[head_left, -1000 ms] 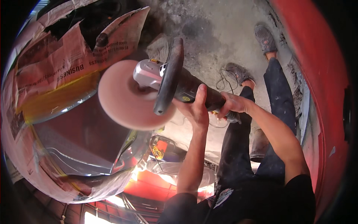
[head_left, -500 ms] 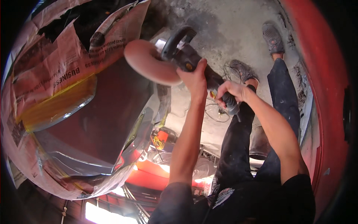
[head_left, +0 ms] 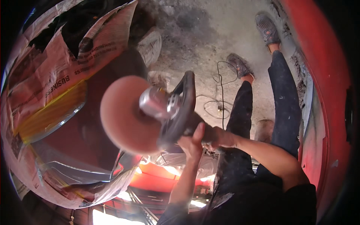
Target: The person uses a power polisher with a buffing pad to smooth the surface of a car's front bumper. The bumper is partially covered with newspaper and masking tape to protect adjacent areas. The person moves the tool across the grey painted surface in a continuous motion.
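Observation:
With both hands I hold an electric polisher [head_left: 195, 122] that has a silver gear head, a black loop handle and a large round pale pad [head_left: 122, 114]. My left hand [head_left: 192, 144] is wrapped round its body behind the loop handle. Farther back, my right hand [head_left: 223, 138] grips the rear end, its fingers partly hidden. The pad's face looks smeared by motion. It is in front of a dark, glossy car panel [head_left: 80, 137]; I cannot tell whether they touch. Beside the panel is a headlight [head_left: 56, 108] with yellow edging, bordered by masking newspaper [head_left: 103, 54].
A black cable [head_left: 222, 93] loops over the stained concrete floor [head_left: 202, 41] near my feet. A red bodywork panel [head_left: 318, 75] runs along the right side. Another red vehicle [head_left: 159, 176] shows at the bottom.
The polisher has come down and left, nearer to me and the dark panel, and has turned so the pad's disc shows more fully. Both hands have moved with it, keeping their grip.

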Available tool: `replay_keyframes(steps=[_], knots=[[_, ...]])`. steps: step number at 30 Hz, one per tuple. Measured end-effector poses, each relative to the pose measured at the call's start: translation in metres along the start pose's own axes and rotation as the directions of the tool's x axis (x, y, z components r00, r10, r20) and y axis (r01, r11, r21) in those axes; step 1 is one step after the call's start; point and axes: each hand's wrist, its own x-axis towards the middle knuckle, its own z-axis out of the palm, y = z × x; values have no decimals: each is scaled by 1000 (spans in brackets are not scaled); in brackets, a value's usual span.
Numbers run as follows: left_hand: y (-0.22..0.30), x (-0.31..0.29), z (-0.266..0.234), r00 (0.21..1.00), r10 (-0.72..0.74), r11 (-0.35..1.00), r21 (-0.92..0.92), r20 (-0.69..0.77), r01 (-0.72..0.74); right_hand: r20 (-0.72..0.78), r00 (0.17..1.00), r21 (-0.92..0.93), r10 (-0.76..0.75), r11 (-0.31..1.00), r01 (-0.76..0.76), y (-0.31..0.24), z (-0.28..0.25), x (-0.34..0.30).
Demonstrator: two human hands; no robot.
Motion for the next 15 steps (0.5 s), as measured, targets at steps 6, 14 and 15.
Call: replay_keyframes(steps=[6, 14, 15], knots=[[-59, 99, 40, 998, -53, 995, -78, 31, 55, 22, 998, 318, 61, 946, -65, 24, -59, 64], [-92, 89, 38, 998, -45, 999, -19, 50, 46, 34, 993, 361, 112, 925, -117, 36, -55, 50], [-80, 67, 32, 997, -68, 997, 52, 39, 65, 68, 995, 402, 78, 910, -99, 51, -49, 43]])
